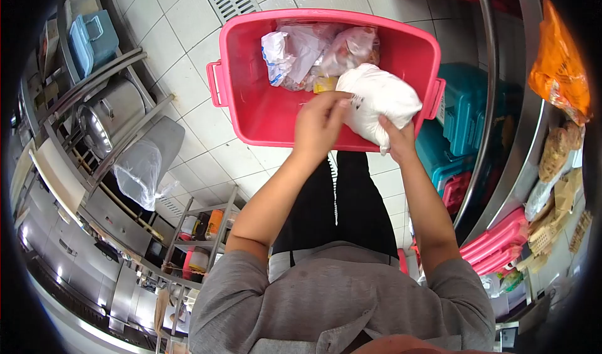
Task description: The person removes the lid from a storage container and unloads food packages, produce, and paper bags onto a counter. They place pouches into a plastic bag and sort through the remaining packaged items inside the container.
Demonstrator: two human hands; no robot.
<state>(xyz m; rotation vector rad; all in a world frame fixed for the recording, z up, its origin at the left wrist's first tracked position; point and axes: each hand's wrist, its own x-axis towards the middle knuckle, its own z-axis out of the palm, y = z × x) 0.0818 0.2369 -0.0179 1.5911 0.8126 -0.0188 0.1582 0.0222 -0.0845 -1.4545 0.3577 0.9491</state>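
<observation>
A full white bag [379,100] with dark print is above the right part of a pink bin [263,125]. My right hand [400,139] grips its lower right side, thumb against the bag. My left hand [322,121] is at the bag's left edge, fingers bent and close together; whether they pinch anything is too small to tell. Inside the bin, beyond my hands, lie a crumpled white and blue bag [277,56], a clear plastic bag [353,48] with things in it, and a small yellow packet [324,84].
Teal bins [464,112] stand right of the pink bin, behind a metal rail [491,72]. An orange bag [559,72] lies on the right counter. On the left are a metal pot [116,112], a grey bin [160,144] with a clear liner, and a blue container [94,40].
</observation>
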